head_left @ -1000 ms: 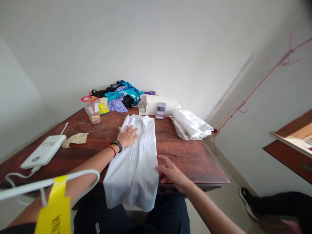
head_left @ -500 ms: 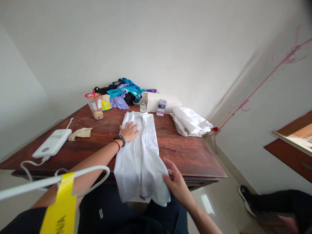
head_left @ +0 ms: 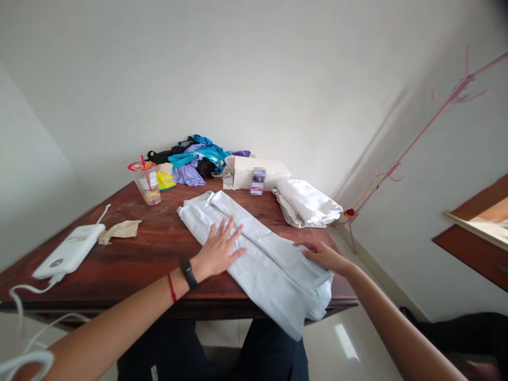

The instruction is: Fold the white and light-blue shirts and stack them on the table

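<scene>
A white shirt (head_left: 257,243), folded into a long strip, lies slantwise across the wooden table (head_left: 159,264). Its collar end points to the far left, and its lower end hangs over the front edge above my lap. My left hand (head_left: 218,254) rests open on the middle of the shirt, fingers spread, with a dark band and a red string on the wrist. At the shirt's right edge is my right hand (head_left: 323,255), fingers loosely extended and touching the cloth.
A power bank (head_left: 71,251) with a cable and a beige scrap (head_left: 121,230) lie at left. Behind them stands a plastic cup (head_left: 147,185). A clothes heap (head_left: 198,159), a white box (head_left: 265,172) and folded white cloth (head_left: 309,201) line the back. A pink coat rack (head_left: 423,124) leans right.
The shirt has turned from pointing straight ahead to lying slantwise, its lower end swung right. My right hand has moved up and right with it; my left hand now lies nearer its middle.
</scene>
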`<action>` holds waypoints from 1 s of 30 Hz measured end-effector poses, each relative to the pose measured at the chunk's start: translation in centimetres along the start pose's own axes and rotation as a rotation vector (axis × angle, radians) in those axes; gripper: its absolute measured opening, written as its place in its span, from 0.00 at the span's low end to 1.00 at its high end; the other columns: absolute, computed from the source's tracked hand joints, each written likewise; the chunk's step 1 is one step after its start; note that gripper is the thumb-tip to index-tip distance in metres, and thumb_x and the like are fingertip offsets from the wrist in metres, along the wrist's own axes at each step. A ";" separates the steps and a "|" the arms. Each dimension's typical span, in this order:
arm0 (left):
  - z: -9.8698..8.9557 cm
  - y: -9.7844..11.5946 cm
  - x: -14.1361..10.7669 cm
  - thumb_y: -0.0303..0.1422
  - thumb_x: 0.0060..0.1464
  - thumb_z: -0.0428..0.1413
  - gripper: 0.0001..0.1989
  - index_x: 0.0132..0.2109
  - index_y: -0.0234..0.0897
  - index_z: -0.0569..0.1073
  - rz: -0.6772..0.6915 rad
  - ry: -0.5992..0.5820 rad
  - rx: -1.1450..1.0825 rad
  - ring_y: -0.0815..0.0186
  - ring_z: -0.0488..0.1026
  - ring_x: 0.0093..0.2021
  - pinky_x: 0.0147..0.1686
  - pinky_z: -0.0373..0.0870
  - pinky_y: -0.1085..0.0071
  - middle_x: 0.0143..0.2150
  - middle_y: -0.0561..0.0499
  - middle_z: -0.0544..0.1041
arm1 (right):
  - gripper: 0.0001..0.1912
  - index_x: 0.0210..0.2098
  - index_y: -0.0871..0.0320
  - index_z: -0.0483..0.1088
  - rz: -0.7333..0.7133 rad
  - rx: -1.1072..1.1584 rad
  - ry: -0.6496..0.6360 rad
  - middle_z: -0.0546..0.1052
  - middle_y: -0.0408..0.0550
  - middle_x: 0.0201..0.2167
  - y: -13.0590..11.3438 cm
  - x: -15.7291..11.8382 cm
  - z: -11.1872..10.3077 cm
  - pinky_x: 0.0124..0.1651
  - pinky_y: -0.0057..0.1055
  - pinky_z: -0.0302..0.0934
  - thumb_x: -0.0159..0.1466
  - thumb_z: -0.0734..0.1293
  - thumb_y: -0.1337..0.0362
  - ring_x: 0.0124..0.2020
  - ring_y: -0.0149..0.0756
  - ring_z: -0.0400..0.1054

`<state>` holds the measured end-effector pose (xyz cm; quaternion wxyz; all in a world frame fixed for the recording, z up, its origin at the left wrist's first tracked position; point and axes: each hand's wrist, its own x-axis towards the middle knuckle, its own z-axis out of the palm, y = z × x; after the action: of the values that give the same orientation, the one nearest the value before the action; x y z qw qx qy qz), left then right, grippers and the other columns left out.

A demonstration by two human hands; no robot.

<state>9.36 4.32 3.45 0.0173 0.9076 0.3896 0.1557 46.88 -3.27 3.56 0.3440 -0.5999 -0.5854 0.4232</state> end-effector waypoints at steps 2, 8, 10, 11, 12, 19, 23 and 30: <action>0.2 2.8 -2.3 0.51 0.66 0.52 0.39 0.77 0.47 0.49 0.272 -0.122 -0.099 0.43 0.42 0.77 0.71 0.47 0.40 0.79 0.41 0.42 | 0.20 0.47 0.56 0.81 -0.017 -0.012 0.024 0.82 0.55 0.49 0.6 1.2 -0.8 0.54 0.45 0.68 0.56 0.74 0.59 0.48 0.49 0.76; 5.0 9.5 -6.6 0.35 0.63 0.58 0.41 0.76 0.52 0.48 0.519 -0.161 -0.095 0.45 0.44 0.77 0.71 0.51 0.41 0.79 0.45 0.42 | 0.24 0.51 0.57 0.80 -0.083 -0.060 -0.060 0.79 0.58 0.55 2.2 2.2 -2.1 0.60 0.48 0.67 0.57 0.77 0.54 0.55 0.53 0.74; 6.3 11.2 -6.3 0.28 0.67 0.52 0.36 0.76 0.50 0.49 0.462 -0.078 -0.029 0.47 0.45 0.77 0.70 0.53 0.43 0.79 0.45 0.45 | 0.29 0.57 0.55 0.76 -0.061 -0.016 -0.168 0.78 0.57 0.58 2.3 1.6 -2.8 0.61 0.49 0.68 0.59 0.76 0.52 0.57 0.53 0.73; 6.8 12.0 -6.0 0.27 0.69 0.50 0.34 0.76 0.49 0.50 0.433 -0.036 0.002 0.48 0.47 0.76 0.70 0.54 0.45 0.79 0.46 0.46 | 0.31 0.60 0.54 0.74 -0.031 0.015 -0.227 0.77 0.56 0.58 2.2 1.2 -3.2 0.60 0.49 0.68 0.60 0.75 0.51 0.57 0.54 0.73; 7.2 12.8 -5.6 0.27 0.70 0.48 0.32 0.76 0.49 0.52 0.417 0.000 0.027 0.49 0.49 0.76 0.69 0.55 0.46 0.78 0.46 0.48 | 0.33 0.63 0.52 0.71 0.005 0.043 -0.275 0.77 0.56 0.58 2.2 0.7 -3.5 0.59 0.49 0.69 0.61 0.75 0.51 0.58 0.54 0.73; 8.2 16.2 -3.3 0.33 0.73 0.45 0.23 0.71 0.46 0.63 0.433 0.168 0.109 0.53 0.62 0.70 0.67 0.57 0.54 0.74 0.46 0.62 | 0.35 0.66 0.48 0.68 0.109 0.102 -0.247 0.78 0.53 0.59 2.8 -1.6 -4.4 0.51 0.46 0.75 0.62 0.74 0.50 0.56 0.54 0.75; 9.4 16.9 -3.2 0.34 0.73 0.47 0.23 0.72 0.46 0.63 0.379 0.191 0.128 0.52 0.62 0.70 0.65 0.59 0.53 0.74 0.44 0.62 | 0.32 0.63 0.51 0.71 0.055 0.143 -0.227 0.78 0.54 0.58 3.9 -1.7 -4.5 0.56 0.50 0.72 0.62 0.74 0.50 0.55 0.54 0.75; 10.6 18.2 -2.9 0.33 0.71 0.48 0.27 0.74 0.48 0.59 0.283 0.169 0.137 0.46 0.60 0.71 0.63 0.61 0.45 0.77 0.42 0.54 | 0.29 0.57 0.54 0.76 0.057 0.177 -0.135 0.80 0.55 0.55 4.9 -1.8 -4.3 0.54 0.47 0.72 0.59 0.76 0.50 0.51 0.52 0.76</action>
<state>23.38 -9.42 -4.62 -0.0994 0.9360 0.2679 0.2054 52.87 -5.08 1.02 0.3433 -0.5537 -0.5501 0.5224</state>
